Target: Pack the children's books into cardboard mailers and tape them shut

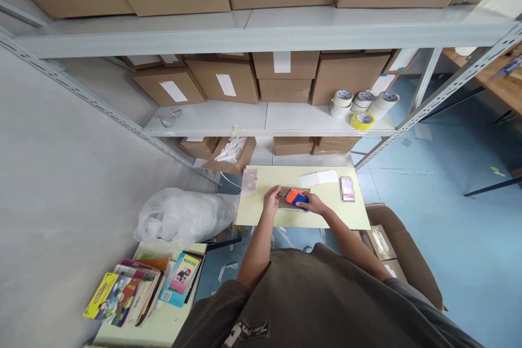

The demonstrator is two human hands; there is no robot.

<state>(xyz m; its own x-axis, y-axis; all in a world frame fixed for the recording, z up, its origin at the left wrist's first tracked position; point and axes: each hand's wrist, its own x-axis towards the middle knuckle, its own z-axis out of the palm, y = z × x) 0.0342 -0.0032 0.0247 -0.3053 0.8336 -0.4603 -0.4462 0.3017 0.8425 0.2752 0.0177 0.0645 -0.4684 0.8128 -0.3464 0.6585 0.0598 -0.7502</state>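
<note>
Evidently, good handling here depended on the two hands sharing the work: the left hand (pixel 272 198) to steady the card (pixel 284 204), the right hand (pixel 313 203) to govern the block (pixel 302 199). The right fingers were closed on the blue end of the block, which sat just left of them, above the card. The left fingers were drawn narrow beside the card's left end; whether they actually pinched it, I could not tell.

A firm but light hold seemed best, with the left fingers keeping the card flat on the counter (pixel 354 218) and well out of the block's path. Any turning was better done slowly from the right wrist, since a grip at one end left the far end free to swing. The paper (pixel 318 178), beyond the right fingers, was near enough to deserve some care.

As for direction, the block's long axis lay aslant, running from the right fingers leftward and slightly away from the body. Its orange end pointed toward the left fingers, apart from them. The card's long axis ran more nearly straight from one hand's fingers to the other's, so block and card were not quite in line.
</note>
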